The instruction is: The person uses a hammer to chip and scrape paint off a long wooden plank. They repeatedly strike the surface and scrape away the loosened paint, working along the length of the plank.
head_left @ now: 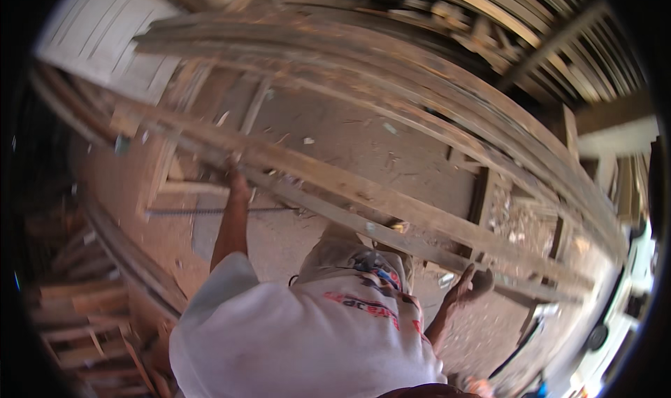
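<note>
A long wooden beam (363, 192) crosses in front of my body, sloping from the upper left to the lower right. Along its near side runs a narrower wooden plank (321, 211). My left hand (237, 171) is closed on the near edge of this timber, its arm stretched forward. Farther right, my right hand (460, 287) is at the plank's near edge. A dark rounded thing (482, 280) shows at its fingers; blur hides what kind it is.
Beyond lies a stack of long, weathered beams (391, 83). More boards (503, 13) are piled at the back right. Wood scraps (84, 321) heap at the lower left, near a white panel door (105, 38) farther up. Debris litters the floor (342, 129).
</note>
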Demonstrator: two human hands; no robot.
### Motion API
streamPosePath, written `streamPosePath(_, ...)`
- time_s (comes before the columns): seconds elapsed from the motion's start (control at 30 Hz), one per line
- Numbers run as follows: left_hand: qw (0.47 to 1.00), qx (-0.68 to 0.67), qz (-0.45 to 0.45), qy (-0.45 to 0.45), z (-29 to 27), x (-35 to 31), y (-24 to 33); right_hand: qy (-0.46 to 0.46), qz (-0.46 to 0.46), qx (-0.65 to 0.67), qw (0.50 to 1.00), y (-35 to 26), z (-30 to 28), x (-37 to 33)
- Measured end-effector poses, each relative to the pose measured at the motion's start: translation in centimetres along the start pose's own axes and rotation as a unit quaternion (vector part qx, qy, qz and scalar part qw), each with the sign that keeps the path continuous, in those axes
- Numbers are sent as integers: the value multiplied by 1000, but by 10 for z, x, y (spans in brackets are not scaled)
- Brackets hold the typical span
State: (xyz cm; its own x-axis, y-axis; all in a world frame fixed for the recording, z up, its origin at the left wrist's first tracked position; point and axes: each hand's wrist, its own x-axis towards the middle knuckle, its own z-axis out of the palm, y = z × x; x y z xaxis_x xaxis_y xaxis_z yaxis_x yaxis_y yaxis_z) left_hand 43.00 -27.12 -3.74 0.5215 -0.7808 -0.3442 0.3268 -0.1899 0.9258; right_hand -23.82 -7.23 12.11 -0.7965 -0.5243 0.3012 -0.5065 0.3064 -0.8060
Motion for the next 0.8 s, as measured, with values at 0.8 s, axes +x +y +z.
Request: streamPosePath(0.8,958,-268,-74,68,80,-102,22,-602,-278,-252,705,-124,94,-40)
